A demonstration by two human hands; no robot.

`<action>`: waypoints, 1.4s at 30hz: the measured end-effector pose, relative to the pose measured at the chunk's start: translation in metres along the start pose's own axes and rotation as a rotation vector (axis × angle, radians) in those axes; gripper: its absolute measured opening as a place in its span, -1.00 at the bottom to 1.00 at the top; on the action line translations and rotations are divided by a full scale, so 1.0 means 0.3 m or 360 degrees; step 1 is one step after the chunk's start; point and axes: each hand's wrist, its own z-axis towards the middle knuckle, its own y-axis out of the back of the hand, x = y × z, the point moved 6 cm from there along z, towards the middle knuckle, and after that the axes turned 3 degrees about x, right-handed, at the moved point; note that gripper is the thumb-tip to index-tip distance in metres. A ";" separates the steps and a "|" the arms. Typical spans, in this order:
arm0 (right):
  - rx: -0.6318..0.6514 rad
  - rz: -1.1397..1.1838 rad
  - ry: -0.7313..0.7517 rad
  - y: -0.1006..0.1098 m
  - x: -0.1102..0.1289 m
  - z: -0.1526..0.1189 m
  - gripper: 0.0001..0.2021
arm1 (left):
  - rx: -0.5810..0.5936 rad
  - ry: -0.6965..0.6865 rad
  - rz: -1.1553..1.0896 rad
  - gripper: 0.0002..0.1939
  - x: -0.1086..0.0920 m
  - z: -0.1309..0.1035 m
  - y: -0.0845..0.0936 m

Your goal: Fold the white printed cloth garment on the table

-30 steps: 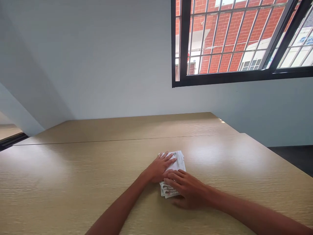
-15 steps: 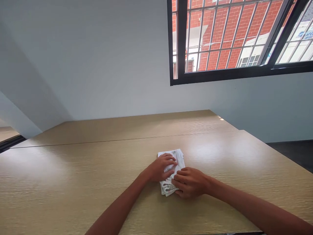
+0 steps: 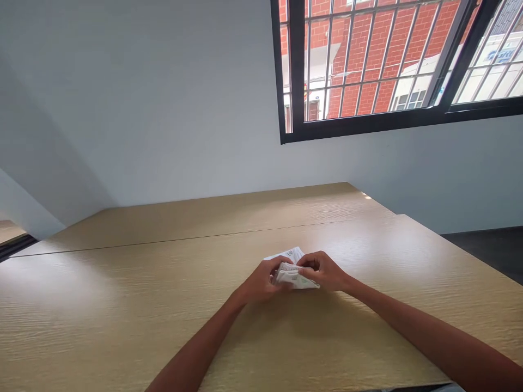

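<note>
A white cloth (image 3: 301, 280) with small dark marks lies on the wooden table (image 3: 163, 305), its near part folded up and over toward the far part. On its left side, my left hand (image 3: 263, 279) grips the folded part between thumb and fingers. My right hand (image 3: 322, 270) pinches the same cloth at its right side. The far end of the cloth shows flat behind the fold. Some of my left fingertips are hidden by the cloth.
Behind the table rises a pale wall (image 3: 183, 109). A black-framed window (image 3: 351, 128) with metal bars is at the upper right. The table's right edge slants down to the right, with dark floor (image 3: 490, 247) beyond.
The near end of the cloth, earlier lying toward me, is now lifted and folded away from me. My right hand has moved up and away from me; my left hand now grips the cloth instead of resting on it.
</note>
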 end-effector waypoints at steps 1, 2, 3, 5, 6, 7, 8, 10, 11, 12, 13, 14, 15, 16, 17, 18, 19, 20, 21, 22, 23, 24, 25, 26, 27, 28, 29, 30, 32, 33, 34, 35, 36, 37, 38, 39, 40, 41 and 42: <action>-0.0010 0.0005 0.0024 0.003 0.005 0.000 -0.75 | -0.0049 0.0032 -0.0042 -0.62 0.007 0.003 0.002; -0.0019 -0.0003 0.0076 0.005 0.015 -0.001 -0.75 | -0.0077 0.0054 -0.0094 -0.68 0.013 0.005 0.004; -0.0017 -0.0018 0.0141 0.006 0.026 -0.004 -0.72 | -0.0084 0.0069 -0.0155 -0.70 0.019 0.008 0.006; 0.0036 -0.0068 0.0248 0.000 0.040 -0.008 -0.58 | -0.0056 0.0090 -0.0285 -0.69 0.032 0.012 0.016; 0.0080 -0.0100 0.0263 -0.005 0.038 -0.009 -0.55 | -0.0039 0.0105 -0.0337 -0.67 0.040 0.014 0.022; 0.0124 -0.0138 0.0255 -0.012 0.032 -0.009 -0.58 | -0.0030 0.0119 -0.0376 -0.65 0.048 0.015 0.031; 0.0157 -0.0179 0.0234 -0.017 0.022 -0.007 -0.64 | -0.0035 0.0129 -0.0406 -0.64 0.056 0.017 0.041; 0.0164 -0.0241 0.0196 -0.023 0.003 -0.003 -0.75 | -0.0071 0.0125 -0.0453 -0.63 0.067 0.021 0.058; 0.0139 -0.0256 0.0189 -0.023 -0.003 0.000 -0.76 | -0.0095 0.0117 -0.0476 -0.63 0.071 0.023 0.064; 0.0100 -0.0260 0.0191 -0.022 -0.007 0.002 -0.76 | -0.0118 0.0109 -0.0497 -0.64 0.073 0.025 0.068; 0.0056 -0.0247 0.0194 -0.021 -0.007 0.004 -0.74 | -0.0139 0.0106 -0.0513 -0.65 0.075 0.027 0.068; 0.0016 -0.0214 0.0190 -0.020 -0.007 0.005 -0.73 | -0.0163 0.0106 -0.0518 -0.65 0.077 0.029 0.068; -0.0019 -0.0171 0.0175 -0.020 -0.007 0.006 -0.71 | -0.0192 0.0110 -0.0510 -0.66 0.079 0.030 0.067; -0.0050 -0.0129 0.0146 -0.021 -0.008 0.006 -0.69 | -0.0223 0.0119 -0.0488 -0.67 0.083 0.031 0.065; -0.0079 -0.0098 0.0109 -0.021 -0.009 0.007 -0.68 | -0.0252 0.0132 -0.0453 -0.68 0.088 0.031 0.063; -0.0110 -0.0083 0.0070 -0.021 -0.013 0.007 -0.66 | -0.0276 0.0152 -0.0411 -0.68 0.095 0.031 0.060; -0.0139 -0.0085 0.0031 -0.021 -0.017 0.008 -0.64 | -0.0296 0.0179 -0.0366 -0.68 0.105 0.031 0.058; -0.0165 -0.0099 -0.0006 -0.020 -0.024 0.009 -0.61 | -0.0306 0.0214 -0.0324 -0.69 0.118 0.031 0.055; -0.0181 -0.0125 -0.0044 -0.019 -0.033 0.012 -0.59 | -0.0314 0.0247 -0.0288 -0.69 0.131 0.032 0.052; -0.0192 -0.0171 -0.0083 -0.019 -0.044 0.015 -0.57 | -0.0325 0.0274 -0.0259 -0.68 0.144 0.033 0.051; -0.0204 -0.0233 -0.0120 -0.017 -0.055 0.019 -0.55 | -0.0341 0.0291 -0.0239 -0.68 0.155 0.035 0.051; -0.0217 -0.0305 -0.0155 -0.015 -0.066 0.023 -0.53 | -0.0363 0.0298 -0.0228 -0.68 0.165 0.036 0.052; -0.0233 -0.0377 -0.0181 -0.013 -0.074 0.028 -0.52 | -0.0389 0.0299 -0.0222 -0.67 0.172 0.038 0.053; -0.0253 -0.0441 -0.0194 -0.010 -0.079 0.033 -0.51 | -0.0417 0.0295 -0.0215 -0.67 0.178 0.040 0.055; -0.0275 -0.0493 -0.0196 -0.007 -0.081 0.038 -0.51 | -0.0448 0.0291 -0.0200 -0.66 0.181 0.040 0.058; -0.0296 -0.0532 -0.0192 -0.004 -0.080 0.043 -0.52 | -0.0481 0.0286 -0.0173 -0.66 0.182 0.040 0.061; -0.0310 -0.0565 -0.0186 -0.003 -0.077 0.048 -0.53 | -0.0514 0.0279 -0.0136 -0.67 0.181 0.039 0.065; -0.0322 -0.0602 -0.0181 -0.001 -0.073 0.051 -0.55 | -0.0538 0.0270 -0.0102 -0.68 0.177 0.038 0.068; -0.0341 -0.0669 -0.0175 0.004 -0.065 0.055 -0.57 | -0.0528 0.0245 -0.0090 -0.69 0.170 0.037 0.070; -0.0351 -0.0697 -0.0174 0.007 -0.062 0.055 -0.59 | -0.0484 0.0237 -0.0124 -0.68 0.168 0.037 0.067; -0.0362 -0.0721 -0.0176 0.010 -0.062 0.054 -0.60 | -0.0427 0.0236 -0.0177 -0.66 0.167 0.038 0.062; -0.0375 -0.0746 -0.0183 0.015 -0.063 0.053 -0.62 | -0.0374 0.0240 -0.0233 -0.63 0.169 0.039 0.056; -0.0392 -0.0771 -0.0194 0.020 -0.065 0.051 -0.64 | -0.0343 0.0251 -0.0271 -0.59 0.171 0.039 0.054; -0.0409 -0.0796 -0.0208 0.026 -0.069 0.049 -0.66 | -0.0349 0.0266 -0.0272 -0.56 0.174 0.038 0.055; -0.0423 -0.0820 -0.0223 0.031 -0.074 0.048 -0.68 | -0.0388 0.0285 -0.0233 -0.54 0.177 0.036 0.060; -0.0433 -0.0841 -0.0238 0.036 -0.079 0.048 -0.69 | -0.0448 0.0302 -0.0157 -0.53 0.178 0.033 0.068; -0.0439 -0.0860 -0.0250 0.040 -0.084 0.049 -0.71 | -0.0509 0.0311 -0.0049 -0.55 0.176 0.029 0.076; -0.0440 -0.0876 -0.0261 0.044 -0.088 0.052 -0.72 | -0.0558 0.0306 0.0085 -0.57 0.170 0.026 0.084; -0.0436 -0.0888 -0.0270 0.047 -0.092 0.055 -0.73 | -0.0590 0.0283 0.0238 -0.61 0.160 0.023 0.089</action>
